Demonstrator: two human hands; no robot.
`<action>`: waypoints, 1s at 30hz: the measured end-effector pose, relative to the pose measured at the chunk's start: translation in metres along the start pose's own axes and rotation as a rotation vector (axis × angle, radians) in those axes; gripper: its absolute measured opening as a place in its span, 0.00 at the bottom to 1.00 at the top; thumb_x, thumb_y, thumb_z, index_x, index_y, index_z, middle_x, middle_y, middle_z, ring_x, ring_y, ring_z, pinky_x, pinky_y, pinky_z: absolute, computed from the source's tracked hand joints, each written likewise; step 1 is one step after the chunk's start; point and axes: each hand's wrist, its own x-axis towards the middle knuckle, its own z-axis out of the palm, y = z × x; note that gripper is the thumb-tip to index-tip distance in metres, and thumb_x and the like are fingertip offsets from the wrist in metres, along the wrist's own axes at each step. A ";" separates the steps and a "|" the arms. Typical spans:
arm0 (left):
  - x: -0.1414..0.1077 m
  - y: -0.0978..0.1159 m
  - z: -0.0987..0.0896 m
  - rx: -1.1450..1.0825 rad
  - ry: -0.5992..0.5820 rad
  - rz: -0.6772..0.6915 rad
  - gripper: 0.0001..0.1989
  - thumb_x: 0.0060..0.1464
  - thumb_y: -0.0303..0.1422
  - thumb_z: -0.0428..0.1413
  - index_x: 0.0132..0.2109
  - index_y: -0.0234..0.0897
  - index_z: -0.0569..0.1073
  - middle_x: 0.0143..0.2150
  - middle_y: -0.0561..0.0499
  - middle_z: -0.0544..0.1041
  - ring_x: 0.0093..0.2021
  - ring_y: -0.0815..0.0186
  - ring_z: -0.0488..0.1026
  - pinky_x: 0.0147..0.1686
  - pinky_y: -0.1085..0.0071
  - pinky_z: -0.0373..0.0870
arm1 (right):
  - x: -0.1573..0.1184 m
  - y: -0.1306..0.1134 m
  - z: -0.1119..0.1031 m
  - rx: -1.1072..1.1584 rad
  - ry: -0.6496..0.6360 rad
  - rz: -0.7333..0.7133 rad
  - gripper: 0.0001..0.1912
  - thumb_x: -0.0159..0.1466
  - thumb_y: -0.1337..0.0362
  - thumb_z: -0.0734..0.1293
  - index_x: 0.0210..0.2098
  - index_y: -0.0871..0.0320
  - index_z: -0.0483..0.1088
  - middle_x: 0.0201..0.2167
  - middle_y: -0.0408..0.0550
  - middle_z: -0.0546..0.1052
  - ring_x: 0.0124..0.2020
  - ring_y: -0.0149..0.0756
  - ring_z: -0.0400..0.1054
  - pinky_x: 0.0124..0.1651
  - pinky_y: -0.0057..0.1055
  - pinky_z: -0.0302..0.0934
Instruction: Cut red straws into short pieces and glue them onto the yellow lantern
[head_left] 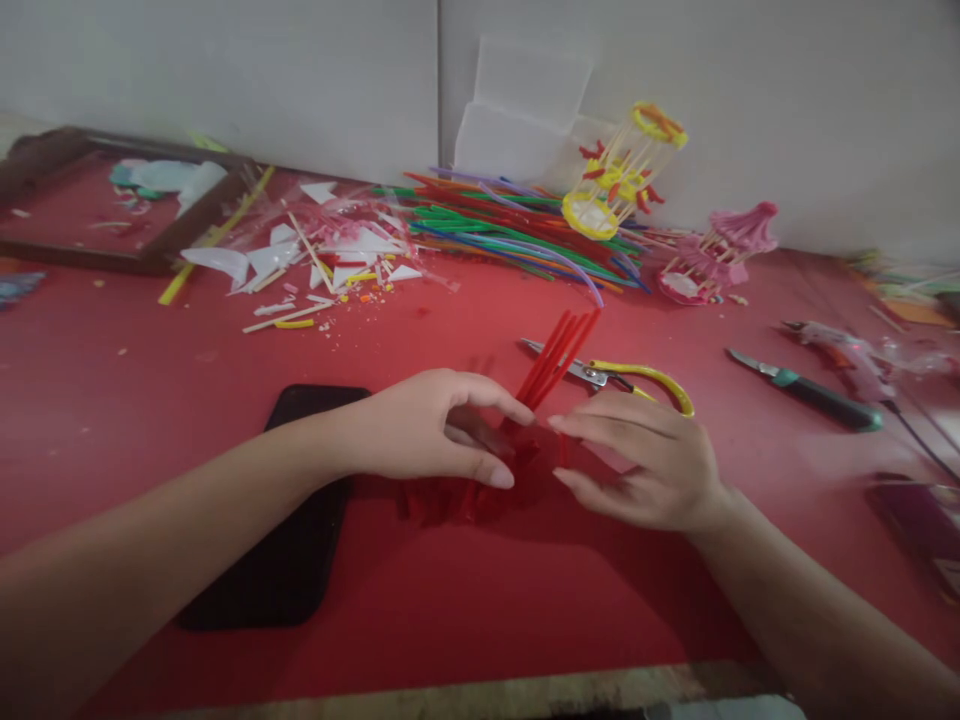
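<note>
My left hand point(442, 425) arches over red pipe cleaners, its thumb and index finger apart. Several long red pipe cleaners point(555, 360) slant up and right from beside its fingertips. Short red pieces point(469, 500) lie below the palm, partly hidden and in shadow. Opposite, my right hand point(645, 455) is curled, with a short red piece of pipe cleaner point(565, 450) between its thumb and fingertips. Yellow-handled scissors point(600, 375) lie just behind the right hand. Beneath my left forearm is a black phone point(300, 560), lying flat.
Coloured pipe cleaners point(510, 225) are piled at the back, near a yellow stick model point(619, 180) and a pink one point(720, 255). White and yellow scraps point(330, 250) and a dark frame point(142, 255) are at left. A craft knife point(810, 395) and glue gun point(847, 360) lie right.
</note>
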 end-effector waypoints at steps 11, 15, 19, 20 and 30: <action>0.004 0.004 0.011 -0.603 0.227 0.035 0.09 0.56 0.28 0.60 0.44 0.41 0.82 0.45 0.52 0.83 0.43 0.68 0.80 0.48 0.71 0.75 | 0.003 -0.012 0.017 -0.072 0.200 0.166 0.16 0.61 0.64 0.71 0.48 0.59 0.72 0.37 0.48 0.80 0.36 0.33 0.76 0.42 0.30 0.73; 0.004 0.005 0.018 -0.686 0.262 0.038 0.07 0.54 0.26 0.62 0.39 0.41 0.83 0.37 0.53 0.84 0.37 0.72 0.80 0.44 0.77 0.76 | 0.004 -0.018 0.020 -0.054 0.232 0.243 0.16 0.61 0.64 0.71 0.49 0.59 0.73 0.37 0.48 0.80 0.36 0.34 0.75 0.42 0.32 0.72; 0.005 0.005 0.021 -0.588 0.289 0.072 0.06 0.52 0.27 0.64 0.38 0.42 0.83 0.38 0.56 0.85 0.37 0.74 0.80 0.42 0.81 0.75 | 0.005 -0.021 0.023 -0.026 0.242 0.278 0.16 0.62 0.64 0.71 0.49 0.58 0.74 0.36 0.48 0.79 0.34 0.33 0.75 0.40 0.32 0.72; 0.006 0.004 0.022 -0.547 0.300 0.078 0.06 0.52 0.28 0.64 0.38 0.42 0.83 0.38 0.56 0.85 0.38 0.74 0.80 0.41 0.82 0.75 | 0.006 -0.021 0.024 -0.024 0.240 0.280 0.16 0.62 0.64 0.70 0.50 0.57 0.73 0.36 0.48 0.79 0.35 0.34 0.75 0.40 0.32 0.72; 0.006 0.005 0.027 -0.552 0.329 0.120 0.13 0.50 0.27 0.66 0.37 0.36 0.68 0.27 0.58 0.80 0.28 0.75 0.77 0.30 0.83 0.72 | 0.006 -0.024 0.026 -0.034 0.227 0.226 0.16 0.63 0.65 0.70 0.51 0.59 0.72 0.36 0.48 0.79 0.35 0.33 0.75 0.40 0.30 0.73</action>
